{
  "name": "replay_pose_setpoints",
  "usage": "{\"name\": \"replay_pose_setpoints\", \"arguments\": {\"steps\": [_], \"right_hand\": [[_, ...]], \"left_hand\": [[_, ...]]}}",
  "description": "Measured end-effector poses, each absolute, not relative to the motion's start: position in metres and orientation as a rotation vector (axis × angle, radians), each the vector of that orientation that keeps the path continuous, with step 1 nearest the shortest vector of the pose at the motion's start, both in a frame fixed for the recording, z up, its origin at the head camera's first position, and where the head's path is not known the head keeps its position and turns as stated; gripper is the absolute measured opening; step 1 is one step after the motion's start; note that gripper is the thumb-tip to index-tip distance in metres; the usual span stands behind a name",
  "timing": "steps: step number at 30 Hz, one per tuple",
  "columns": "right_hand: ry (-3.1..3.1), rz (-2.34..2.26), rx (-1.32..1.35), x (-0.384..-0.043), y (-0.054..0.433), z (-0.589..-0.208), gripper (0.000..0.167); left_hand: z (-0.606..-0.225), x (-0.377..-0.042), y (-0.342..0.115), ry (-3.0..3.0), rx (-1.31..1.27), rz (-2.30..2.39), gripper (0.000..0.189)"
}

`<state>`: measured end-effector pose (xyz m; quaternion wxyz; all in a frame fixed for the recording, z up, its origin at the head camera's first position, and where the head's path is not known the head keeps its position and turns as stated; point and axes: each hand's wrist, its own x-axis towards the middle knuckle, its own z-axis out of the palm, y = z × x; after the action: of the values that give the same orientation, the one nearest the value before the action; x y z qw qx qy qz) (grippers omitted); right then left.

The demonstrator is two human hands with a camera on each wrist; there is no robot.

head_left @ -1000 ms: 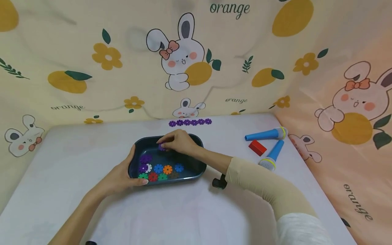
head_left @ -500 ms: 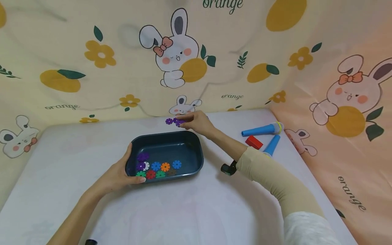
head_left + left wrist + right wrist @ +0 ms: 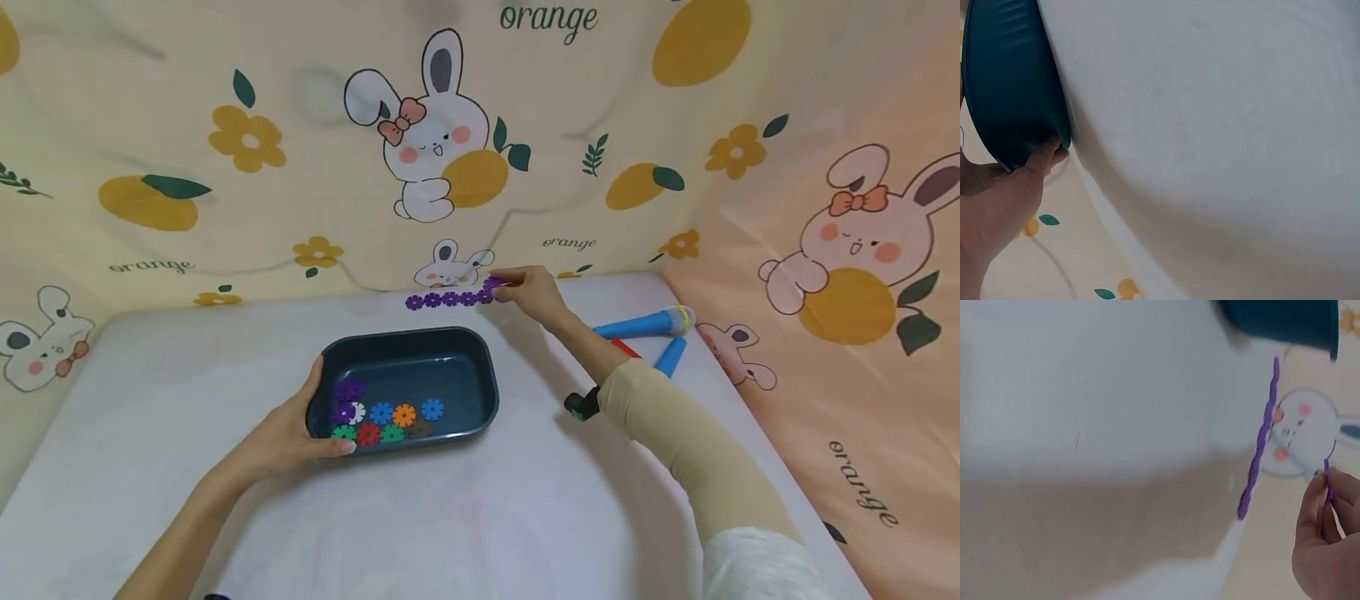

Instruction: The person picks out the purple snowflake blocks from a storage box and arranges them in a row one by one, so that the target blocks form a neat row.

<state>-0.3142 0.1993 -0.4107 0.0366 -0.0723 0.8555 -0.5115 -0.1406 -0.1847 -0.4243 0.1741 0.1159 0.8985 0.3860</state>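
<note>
**Thin pinch, tight quarters at the back**

Your right hand [image 3: 534, 293] has its thumb and fingers clamped on a purple disc [image 3: 492, 285], held up at the right end of the purple row [image 3: 450, 299]. Pinched edge-on, it offers little to hold, so it could twist or slip. Lowered too far left, it might knock the end of the row askew; whether those discs are linked you can't tell from here. A dropped one could roll to the back edge and be lost against the cloth [image 3: 315, 192].

Your left hand [image 3: 288, 433] grips the left end of the tray [image 3: 435, 371], thumb over the near rim. If you pulled or tipped it, the mixed discs [image 3: 404, 415] inside, mostly along the near side, would likely slide. Beyond, your right sleeve [image 3: 675, 442] reaches past a red block [image 3: 624, 348] and two blue microphones [image 3: 641, 325]; a low elbow could brush them.

The tabletop [image 3: 420, 533] is pale and smooth-looking, so light pieces may skid. Creamy cloth printed with rabbits and oranges stands behind it and down the right, peachier there, and your arms throw soft shadows.
</note>
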Motion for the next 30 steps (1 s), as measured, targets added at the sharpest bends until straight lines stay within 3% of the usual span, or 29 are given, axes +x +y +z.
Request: {"name": "replay_pose_setpoints", "arguments": {"steps": [19,30], "right_hand": [[2.742,-1.424,0.077,-0.343,0.242,-0.436,0.036],[2.683,-1.423,0.213,-0.347,0.242,-0.449,0.031]], "left_hand": [[-0.424,-0.144,-0.186,2.566,0.333,1.068,0.134],[-0.425,-0.143,-0.186,2.558,0.319,1.075,0.133]]}}
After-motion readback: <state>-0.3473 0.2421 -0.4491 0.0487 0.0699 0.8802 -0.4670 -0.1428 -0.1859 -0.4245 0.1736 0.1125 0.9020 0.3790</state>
